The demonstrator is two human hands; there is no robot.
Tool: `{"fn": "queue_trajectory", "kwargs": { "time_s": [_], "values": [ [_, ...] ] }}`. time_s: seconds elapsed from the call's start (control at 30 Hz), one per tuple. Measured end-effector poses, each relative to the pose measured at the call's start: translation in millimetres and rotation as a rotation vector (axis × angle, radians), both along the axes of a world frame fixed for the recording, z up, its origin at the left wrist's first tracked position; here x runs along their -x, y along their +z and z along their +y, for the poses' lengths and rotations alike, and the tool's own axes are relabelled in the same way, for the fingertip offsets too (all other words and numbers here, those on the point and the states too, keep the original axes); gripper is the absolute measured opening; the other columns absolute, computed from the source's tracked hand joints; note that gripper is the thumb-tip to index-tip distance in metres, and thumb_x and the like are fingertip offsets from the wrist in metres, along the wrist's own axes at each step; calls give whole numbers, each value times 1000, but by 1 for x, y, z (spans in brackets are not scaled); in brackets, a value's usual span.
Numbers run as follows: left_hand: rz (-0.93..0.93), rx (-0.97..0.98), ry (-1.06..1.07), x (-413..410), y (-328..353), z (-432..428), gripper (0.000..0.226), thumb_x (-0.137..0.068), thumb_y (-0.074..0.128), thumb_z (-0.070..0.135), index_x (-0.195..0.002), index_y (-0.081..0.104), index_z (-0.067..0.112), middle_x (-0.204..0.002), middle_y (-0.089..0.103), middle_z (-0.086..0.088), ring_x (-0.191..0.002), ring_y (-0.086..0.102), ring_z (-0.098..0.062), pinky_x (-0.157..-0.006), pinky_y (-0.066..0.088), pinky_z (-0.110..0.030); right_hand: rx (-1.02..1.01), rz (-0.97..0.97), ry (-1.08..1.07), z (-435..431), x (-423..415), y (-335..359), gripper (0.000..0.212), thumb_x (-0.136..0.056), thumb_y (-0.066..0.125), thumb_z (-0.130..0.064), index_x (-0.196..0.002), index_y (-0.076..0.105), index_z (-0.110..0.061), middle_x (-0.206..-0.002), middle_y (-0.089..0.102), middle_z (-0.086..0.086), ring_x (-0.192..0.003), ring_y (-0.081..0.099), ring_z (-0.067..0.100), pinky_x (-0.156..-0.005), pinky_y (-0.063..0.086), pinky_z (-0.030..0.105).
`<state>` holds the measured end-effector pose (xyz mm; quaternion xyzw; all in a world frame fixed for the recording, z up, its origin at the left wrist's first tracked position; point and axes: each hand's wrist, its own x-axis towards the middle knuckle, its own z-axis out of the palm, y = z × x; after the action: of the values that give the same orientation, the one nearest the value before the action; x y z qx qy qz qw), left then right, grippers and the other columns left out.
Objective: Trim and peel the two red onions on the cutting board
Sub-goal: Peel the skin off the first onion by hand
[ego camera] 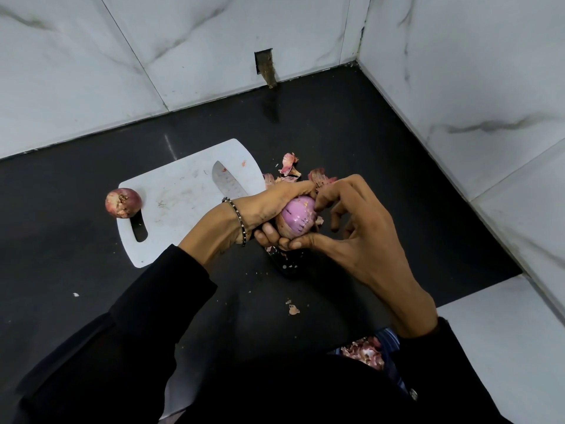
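The step in hand looks like peeling the first onion (298, 217). It is held above the counter (367, 142), just near and right of the board (183, 203). The left hand (266, 209) cradles it, fingers curled under and around it. The right hand (351, 228) works on it, with the thumb pressed on its near side and the forefinger on its far end. Its other fingers are loosely curled and hold nothing. Most of the onion that shows is smooth pale purple flesh. A band of darker dry skin clings at its lower left, next to the left palm.

To do this well, I judge the right thumb should catch the edge of that band and draw it off toward one end. Meanwhile the left hand should turn the onion to bring the unpeeled side round. Pulling along the layer, not across it, should bring the skin off in one sheet without tearing flesh. Scraps belong on the peel pile (293, 171), just right of the board's far corner.

The knife (227, 185) lies on the board, blade pointing far and handle running under the hands, so the wrists should stay clear of it. The second onion (123, 202) sits unpeeled at the board's left edge by the slot, well apart from the hands.
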<state>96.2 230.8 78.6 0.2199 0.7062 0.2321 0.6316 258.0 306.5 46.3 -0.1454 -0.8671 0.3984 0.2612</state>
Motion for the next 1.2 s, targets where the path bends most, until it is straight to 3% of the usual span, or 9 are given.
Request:
{"fn": "queue_trajectory", "kwargs": {
  "time_s": [0.07, 0.13, 0.27, 0.43, 0.77, 0.87, 1.0, 1.07, 1.2],
  "values": [
    [-6, -10, -11, 0, -1, 0, 71, -94, 26, 67, -98, 59, 4, -58, 49, -14, -27, 25, -8, -36, 17, -8, 20, -12, 10, 0, -1, 0, 51, -69, 80, -55, -106, 54, -32, -111, 48, -16, -79, 54, 11, -59, 42, 21],
    [-13, -7, -22, 0, -1, 0, 72, -94, 26, 66, -97, 59, 3, -57, 50, -14, -27, 25, -8, -36, 17, -8, 4, -27, 24, -1, -1, -2, 49, -71, 77, -56, -108, 54, -32, -113, 45, -17, -81, 54, 10, -59, 43, 23],
    [-52, 0, 9, 0, -5, 0, 80, -94, 21, 69, -67, 56, 3, -53, 51, -12, -25, 25, -7, -33, 17, -8, -10, -30, 18, 0, -3, -3, 41, -75, 76, -54, -104, 57, -33, -113, 44, -19, -82, 54, 13, -58, 52, 31],
    [-78, -30, 34, -1, -3, -1, 73, -95, 24, 58, -53, 56, 8, -51, 51, -11, -25, 25, -8, -35, 14, -8, -67, -36, 7, -3, -2, -5, 31, -79, 74, -51, -90, 61, -24, -109, 46, -18, -82, 53, 8, -57, 53, 38],
    [-51, -35, 13, -2, -6, -1, 62, -95, 28, 59, -70, 54, 7, -51, 54, -10, -26, 27, -9, -35, 17, -9, -27, -70, 33, -3, -5, -1, 44, -76, 78, -49, -111, 54, -34, -118, 43, -15, -82, 53, 10, -59, 50, 27],
    [-81, -39, 26, -2, -6, -1, 66, -95, 26, 59, -62, 54, 8, -51, 53, -11, -26, 26, -8, -35, 16, -9, -55, -82, 21, -4, -6, -2, 34, -77, 77, -47, -100, 58, -30, -113, 45, -19, -83, 53, 8, -59, 53, 34],
    [-67, -44, 27, -1, -8, -1, 64, -93, 29, 57, -73, 56, 3, -51, 53, -11, -27, 25, -9, -36, 17, -9, -3, -74, -3, -5, -7, -5, 33, -75, 77, -52, -83, 58, -26, -98, 52, -17, -79, 55, 12, -60, 52, 41],
    [-41, -61, 49, -1, -15, -1, 59, -93, 31, 55, -82, 55, 3, -52, 53, -11, -29, 25, -11, -38, 18, -11, 14, -100, -5, -1, -8, -4, 37, -70, 78, -57, -82, 58, -27, -91, 55, -16, -79, 56, 10, -62, 52, 37],
    [-4, -160, 211, -10, -34, -3, 61, -94, 31, 59, -69, 55, 8, -50, 53, -10, -33, 32, -14, -38, 25, -15, 203, -28, -118, -1, -10, 2, 33, -78, 77, -49, -92, 64, -22, -93, 62, -13, -88, 62, 10, -72, 51, 23]
  ]
}}
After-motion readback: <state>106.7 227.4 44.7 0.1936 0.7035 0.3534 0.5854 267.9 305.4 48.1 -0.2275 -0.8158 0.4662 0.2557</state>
